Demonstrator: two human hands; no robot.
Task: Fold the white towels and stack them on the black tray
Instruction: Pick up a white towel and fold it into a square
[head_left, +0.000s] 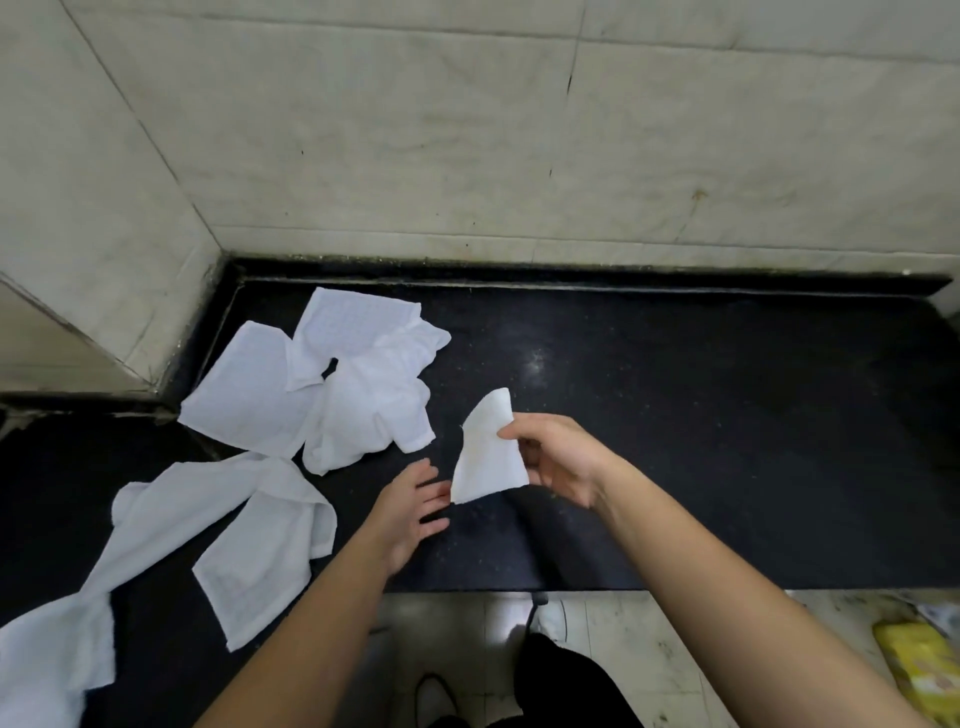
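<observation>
Your right hand (556, 457) pinches a small folded white towel (485, 457) at its right edge, thumb over the front and fingers curled behind it, and holds it up above the black counter (701, 415) with its rounded corner pointing away from you. Your left hand (410, 512) is spread and holds nothing, fingers straight and reaching toward the lower left corner of that towel; the fingertips are just beside the cloth, and you cannot tell from here whether they touch it. To your left, near the back corner of the counter, a heap of unfolded towels (332, 384) lies crumpled, several pieces overlapping one another. Closer to you, well apart from the held towel, more loose towels (249, 540) lie partly spread and partly bunched, and another towel (52, 654) trails toward the bottom left edge of the view. Behind the counter rises a pale tiled wall (467, 130) that turns the corner on the left. Below the counter's front edge you see a light tiled floor (623, 634), and at the far right a yellow packet (919, 670) lies on a lower surface
</observation>
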